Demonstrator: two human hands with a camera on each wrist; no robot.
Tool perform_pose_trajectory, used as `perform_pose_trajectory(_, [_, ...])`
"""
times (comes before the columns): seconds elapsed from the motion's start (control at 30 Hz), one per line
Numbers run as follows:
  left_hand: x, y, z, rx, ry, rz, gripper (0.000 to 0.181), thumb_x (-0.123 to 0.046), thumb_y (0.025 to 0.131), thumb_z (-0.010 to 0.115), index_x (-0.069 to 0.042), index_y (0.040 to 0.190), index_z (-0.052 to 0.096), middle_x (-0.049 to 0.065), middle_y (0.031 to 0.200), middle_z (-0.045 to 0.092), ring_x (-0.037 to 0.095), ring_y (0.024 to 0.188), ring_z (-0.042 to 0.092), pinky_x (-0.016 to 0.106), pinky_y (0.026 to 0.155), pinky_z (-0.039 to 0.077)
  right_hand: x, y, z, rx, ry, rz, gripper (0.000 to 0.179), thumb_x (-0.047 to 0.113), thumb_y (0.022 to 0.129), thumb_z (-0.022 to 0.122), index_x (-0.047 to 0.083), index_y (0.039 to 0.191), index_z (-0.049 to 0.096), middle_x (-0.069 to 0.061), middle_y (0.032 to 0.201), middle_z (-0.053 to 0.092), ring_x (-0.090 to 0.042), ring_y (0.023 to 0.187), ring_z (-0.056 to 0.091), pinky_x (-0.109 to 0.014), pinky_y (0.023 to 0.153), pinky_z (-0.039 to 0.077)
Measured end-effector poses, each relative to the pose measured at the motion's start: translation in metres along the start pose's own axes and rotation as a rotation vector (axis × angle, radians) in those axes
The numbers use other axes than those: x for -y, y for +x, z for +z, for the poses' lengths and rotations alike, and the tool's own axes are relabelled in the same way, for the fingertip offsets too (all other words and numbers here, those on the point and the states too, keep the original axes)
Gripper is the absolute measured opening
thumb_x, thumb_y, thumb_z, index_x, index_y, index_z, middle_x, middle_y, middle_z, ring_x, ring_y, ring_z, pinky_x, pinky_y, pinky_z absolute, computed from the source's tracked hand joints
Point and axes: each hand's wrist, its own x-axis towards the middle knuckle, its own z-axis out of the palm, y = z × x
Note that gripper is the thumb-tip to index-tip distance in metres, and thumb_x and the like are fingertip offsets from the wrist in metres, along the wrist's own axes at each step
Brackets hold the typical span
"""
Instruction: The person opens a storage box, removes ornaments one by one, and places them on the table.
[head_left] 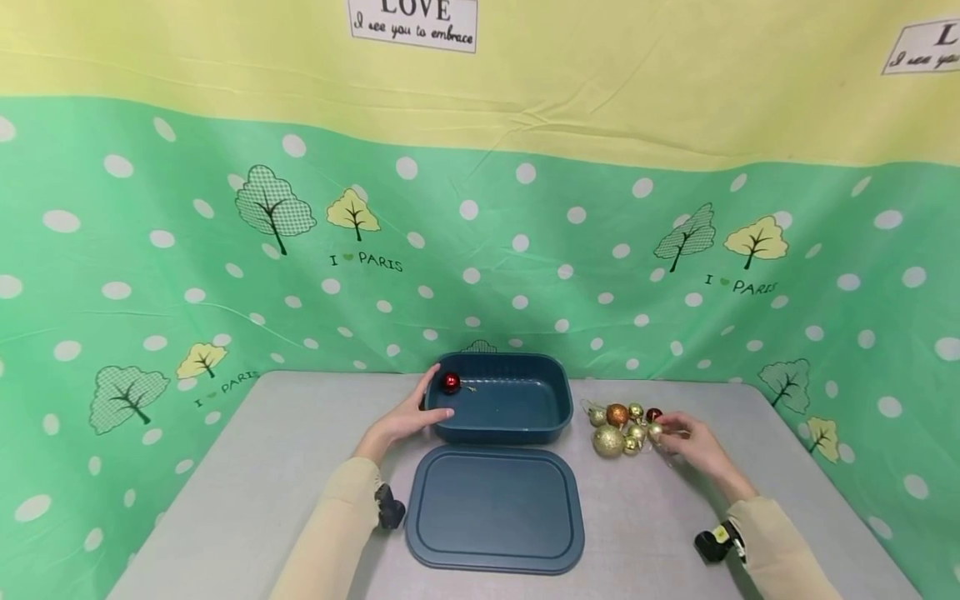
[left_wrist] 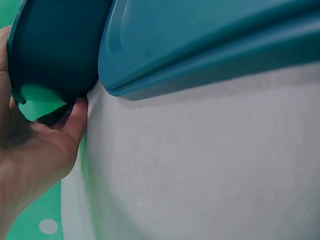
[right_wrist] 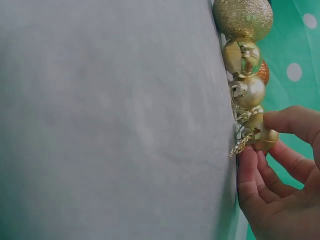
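In the head view, my left hand [head_left: 407, 416] grips the left end of a dark blue rectangular container [head_left: 558, 432], thumb at its front and fingers along its side. The left wrist view shows the same hand [left_wrist: 47, 145] against the container wall [left_wrist: 55, 55]. Inside the container, near its left end, lies a red Christmas ball [head_left: 450, 382] with a loop of string. My right hand [head_left: 693, 443] pinches a small gold Christmas ball [right_wrist: 268, 136] between thumb and fingers, at the right edge of a cluster of ornaments. The fingers partly cover that ball.
A blue lid [head_left: 495, 510] lies flat in front of the container. Beside my right hand sit a large glittery gold ball [head_left: 608, 442], an orange ball [head_left: 617, 414], a dark red ball [head_left: 654, 413] and several small gold ones. Behind the table [head_left: 637, 533] hangs a green and yellow cloth [head_left: 517, 217].
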Motion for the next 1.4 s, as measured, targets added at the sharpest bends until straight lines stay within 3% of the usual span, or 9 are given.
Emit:
perform_pose_trajectory(0.27, [0.001,0.0,0.0,-0.003,-0.004,-0.007,0.09,-0.021,0.091,0.067,-0.03,0.157,0.006,0.016,0.16,-0.004,0.041,0.143,0.0,0.063,0.109,0.01,-0.002,0.0,0.001,-0.018,0.013,-0.001,0.032,0.001,0.086,0.066,-0.014,0.112,0.054,-0.021,0.099,0.061,-0.019,0.083,0.058,-0.029,0.063,0.052])
perform_pose_trajectory(0.53, [-0.003,-0.001,0.0,-0.003,0.004,-0.007,0.089,-0.02,0.092,0.066,-0.03,0.157,0.005,0.015,0.16,-0.004,0.041,0.143,0.0,0.062,0.11,0.01,-0.005,0.002,0.0,-0.002,-0.046,0.032,0.034,0.007,0.089,0.067,-0.012,0.113,0.053,-0.02,0.101,0.059,-0.02,0.084,0.057,-0.03,0.063,0.052])
perform_pose_trajectory(0.7, [-0.004,-0.001,0.0,-0.002,0.023,-0.005,0.089,-0.02,0.092,0.065,-0.029,0.157,0.005,0.017,0.16,-0.003,0.041,0.143,0.0,0.063,0.109,0.01,-0.008,0.002,-0.003,0.012,-0.011,0.036,0.037,0.008,0.09,0.066,-0.013,0.116,0.051,-0.021,0.103,0.058,-0.02,0.083,0.059,-0.029,0.066,0.053])
perform_pose_trajectory(0.87, [-0.004,-0.001,0.0,-0.001,0.026,-0.012,0.089,-0.02,0.092,0.065,-0.03,0.157,0.005,0.016,0.16,-0.004,0.041,0.143,0.001,0.063,0.109,0.01,-0.002,-0.001,-0.01,0.003,0.048,0.002,0.039,0.004,0.09,0.062,-0.016,0.119,0.046,-0.025,0.105,0.055,-0.021,0.078,0.061,-0.03,0.067,0.055])
perform_pose_trajectory(1.2, [-0.002,0.0,0.0,0.003,0.018,-0.006,0.089,-0.018,0.092,0.064,-0.026,0.157,0.003,0.017,0.16,-0.005,0.042,0.143,0.0,0.063,0.109,0.011,0.019,-0.004,-0.022,-0.056,-0.018,-0.119,0.037,0.003,0.093,0.057,-0.018,0.122,0.047,-0.032,0.109,0.055,-0.005,0.082,0.055,-0.023,0.07,0.052])
perform_pose_trajectory(1.4, [-0.002,0.0,-0.002,0.011,0.017,-0.007,0.089,-0.017,0.093,0.063,-0.025,0.157,0.002,0.017,0.16,-0.005,0.042,0.143,-0.001,0.063,0.11,0.01,0.035,-0.001,-0.012,-0.04,0.015,-0.137,0.034,0.003,0.095,0.056,-0.016,0.123,0.049,-0.03,0.111,0.056,-0.016,0.088,0.061,-0.026,0.072,0.054])
